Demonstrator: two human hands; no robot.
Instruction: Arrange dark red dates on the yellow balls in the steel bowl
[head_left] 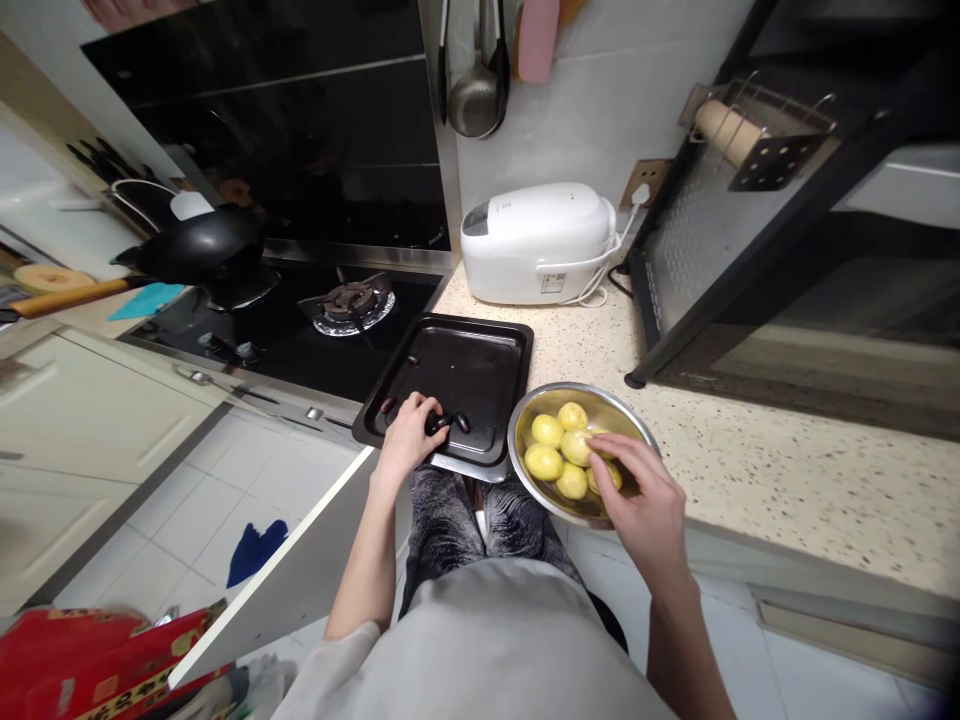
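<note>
A black baking tray [480, 365] lies on the counter's front edge, with several small dark oval fruits like grapes [463, 423] scattered in it. My left hand [409, 435] reaches over the tray's near left part, its thumb and fingers closed around dark oval fruit. How many pieces it holds is partly hidden. To the right, a steel bowl [521, 440] holds several yellow lemons [544, 461]. Over the bowl's right rim comes my right hand [641, 490], thumb and fingertips pinching a lemon [576, 446] that still rests among the others.
Behind the tray stands a white rice cooker [540, 240], plugged into the wall. A gas burner [352, 302] and a black wok [199, 245] are at left. A dark metal rack [652, 330] borders the right side. Below, a cupboard door [277, 570] hangs open.
</note>
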